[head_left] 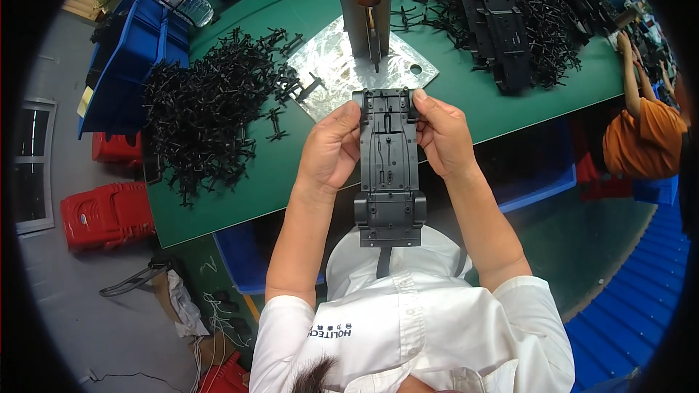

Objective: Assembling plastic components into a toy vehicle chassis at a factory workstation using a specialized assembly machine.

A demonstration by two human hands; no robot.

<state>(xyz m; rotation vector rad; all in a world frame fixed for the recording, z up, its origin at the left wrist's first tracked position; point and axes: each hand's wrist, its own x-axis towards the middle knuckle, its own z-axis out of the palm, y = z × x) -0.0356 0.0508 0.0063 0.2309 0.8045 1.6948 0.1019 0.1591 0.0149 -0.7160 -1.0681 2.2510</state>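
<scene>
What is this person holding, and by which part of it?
A long black molded part, held near its far end: the left grip on its left edge, the right grip on its right.

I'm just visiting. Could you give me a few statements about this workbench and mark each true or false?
1. The left hand and right hand both hold the long black part. True.
2. A silvery metal sheet lies on the green table. True.
3. The metal sheet has no hole. False: a round hole shows near its right corner.
4. The person holding the part wears orange. False: their shirt is white.
5. A heap of small black parts lies left of the metal sheet. True.
</scene>
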